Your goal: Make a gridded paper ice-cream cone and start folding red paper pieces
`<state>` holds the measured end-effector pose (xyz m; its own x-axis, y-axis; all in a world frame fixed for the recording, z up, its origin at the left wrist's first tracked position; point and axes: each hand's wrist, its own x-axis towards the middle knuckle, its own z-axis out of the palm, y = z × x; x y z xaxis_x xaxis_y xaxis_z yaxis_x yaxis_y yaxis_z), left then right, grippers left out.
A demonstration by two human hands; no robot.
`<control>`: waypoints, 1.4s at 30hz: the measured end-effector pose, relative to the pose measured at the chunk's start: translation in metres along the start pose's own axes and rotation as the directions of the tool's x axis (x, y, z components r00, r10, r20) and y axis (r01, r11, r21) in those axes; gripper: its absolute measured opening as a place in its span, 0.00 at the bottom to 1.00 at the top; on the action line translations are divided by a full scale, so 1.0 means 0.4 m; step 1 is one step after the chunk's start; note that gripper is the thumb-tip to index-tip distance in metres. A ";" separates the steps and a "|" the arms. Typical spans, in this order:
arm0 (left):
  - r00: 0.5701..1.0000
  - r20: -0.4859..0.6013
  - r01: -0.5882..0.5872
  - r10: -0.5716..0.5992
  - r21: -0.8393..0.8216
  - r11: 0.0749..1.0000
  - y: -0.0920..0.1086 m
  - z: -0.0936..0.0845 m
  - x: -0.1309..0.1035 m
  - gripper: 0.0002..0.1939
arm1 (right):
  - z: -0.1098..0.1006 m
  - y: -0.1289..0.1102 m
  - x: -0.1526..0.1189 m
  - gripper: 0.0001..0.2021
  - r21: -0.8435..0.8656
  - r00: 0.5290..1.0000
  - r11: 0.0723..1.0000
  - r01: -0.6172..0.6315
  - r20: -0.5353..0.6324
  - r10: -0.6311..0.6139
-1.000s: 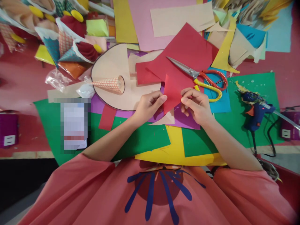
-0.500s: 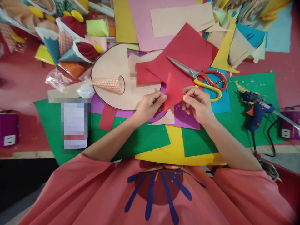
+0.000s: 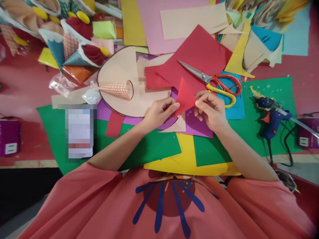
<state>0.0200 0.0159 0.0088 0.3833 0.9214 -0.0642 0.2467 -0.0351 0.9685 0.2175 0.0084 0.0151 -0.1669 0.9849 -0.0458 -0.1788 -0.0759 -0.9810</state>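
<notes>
A small pointed piece of red paper (image 3: 184, 98) is held up between both hands. My left hand (image 3: 163, 113) pinches its left edge between thumb and fingers. On the other side, my right hand (image 3: 210, 108) pinches its right corner. Scissors (image 3: 205, 78) with one red and one yellow handle lie just beyond my right hand, partly over a large red sheet (image 3: 199, 46). Beyond my left hand, a checked paper cone (image 3: 117, 89) rests on a beige rounded sheet (image 3: 112, 71) with a dark outline.
A blue glue gun (image 3: 272, 121) lies on green paper at the right. The blurred phone (image 3: 79, 132) is at the left. Filled cones (image 3: 72, 43) stand at the back left; paper scraps (image 3: 259, 49) cover the back right. A red strip (image 3: 114, 124) lies near my left forearm.
The small red piece has shifted slightly to the right and turned a little, with both hands still pinching it. My left hand has moved slightly right.
</notes>
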 end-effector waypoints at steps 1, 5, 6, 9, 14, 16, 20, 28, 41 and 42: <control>1.000 0.005 0.010 -0.010 -0.007 1.000 0.000 -0.001 -0.001 0.27 | -0.001 0.001 0.000 0.16 0.001 1.000 1.000 0.004 0.000 -0.004; 1.000 0.012 0.027 -0.026 -0.047 0.999 0.000 -0.002 -0.001 0.27 | -0.002 0.003 0.002 0.16 -0.006 1.000 1.000 0.001 -0.009 -0.001; 1.000 0.014 0.029 -0.028 -0.057 0.998 0.000 -0.003 -0.001 0.27 | -0.002 0.003 0.002 0.16 -0.012 1.000 1.000 -0.002 -0.011 0.002; 0.999 0.021 0.040 -0.039 -0.057 0.998 0.000 -0.003 0.000 0.27 | -0.003 0.002 0.002 0.16 -0.025 1.000 1.000 0.002 -0.009 -0.002; 0.999 0.035 0.033 -0.034 0.020 0.999 0.002 -0.004 0.002 0.28 | -0.002 -0.001 0.000 0.17 -0.037 0.999 0.999 0.032 0.011 -0.031; 1.000 0.029 0.006 -0.008 0.055 0.998 0.003 -0.003 0.003 0.28 | -0.002 -0.002 0.000 0.18 -0.051 1.000 0.998 0.026 0.015 -0.025; 1.000 0.013 -0.006 0.006 0.056 0.998 0.001 -0.002 0.003 0.28 | -0.002 -0.001 0.001 0.18 -0.068 1.000 0.998 0.015 0.008 -0.015; 0.996 0.085 0.027 -0.023 -0.047 0.999 0.008 -0.002 0.000 0.28 | -0.005 -0.001 0.008 0.19 -0.057 0.996 0.998 0.023 -0.081 -0.027; 0.995 0.068 0.077 -0.077 0.000 0.997 0.003 0.002 0.004 0.24 | -0.012 0.005 0.010 0.19 -0.101 0.995 0.994 0.044 -0.080 -0.052; 0.995 0.064 0.074 -0.074 0.004 0.997 0.004 0.002 0.003 0.24 | -0.012 0.005 0.011 0.19 -0.093 0.995 0.994 0.050 -0.077 -0.058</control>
<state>0.0215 0.0168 0.0101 0.4205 0.8947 -0.1508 0.2780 0.0312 0.9601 0.2210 0.0132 0.0119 -0.0815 0.9967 -0.0036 -0.0963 -0.0115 -0.9953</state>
